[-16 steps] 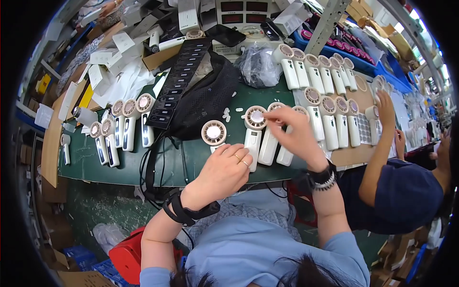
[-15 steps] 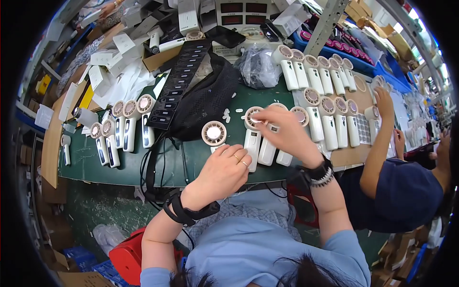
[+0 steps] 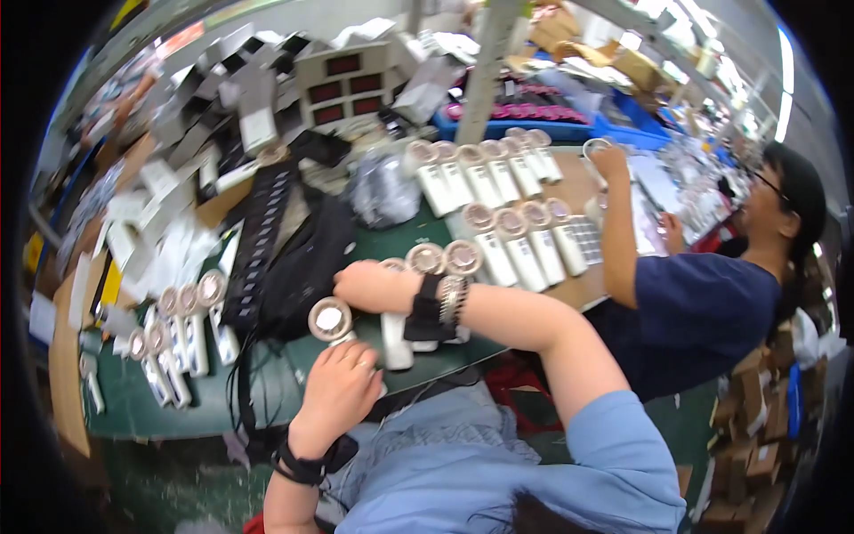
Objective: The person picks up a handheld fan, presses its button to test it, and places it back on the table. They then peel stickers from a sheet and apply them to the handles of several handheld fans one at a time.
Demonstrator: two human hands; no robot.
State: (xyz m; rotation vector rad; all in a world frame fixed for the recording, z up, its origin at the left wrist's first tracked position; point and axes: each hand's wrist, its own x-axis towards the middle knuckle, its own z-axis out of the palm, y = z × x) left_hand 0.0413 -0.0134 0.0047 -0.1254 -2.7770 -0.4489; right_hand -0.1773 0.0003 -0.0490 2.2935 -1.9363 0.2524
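My left hand (image 3: pixel 342 383) is closed around the handle of a white handheld fan. The round beige head (image 3: pixel 331 319) of that fan, with a bright pale centre, shows just beyond my fingers. Stretched across the table to the left, my right hand (image 3: pixel 378 287) is low over the green tabletop, beside the black mesh bag (image 3: pixel 316 254). Its back faces up; its fingertips are hidden and blurred. Under my right wrist lies another white fan (image 3: pixel 397 343), partly covered. Two fan heads (image 3: pixel 427 259) show just beyond my forearm.
More white fans (image 3: pixel 511 240) lie in rows at the right, and several (image 3: pixel 191 325) at the left. A black strip of small parts (image 3: pixel 262 236) leans by the bag. White boxes and papers pile up behind. A co-worker in a dark blue shirt (image 3: pixel 694 303) sits at the right.
My view has swung to the right. My right hand has left the fan head it was over and moved left, toward the black bag. My left hand keeps hold of its fan.
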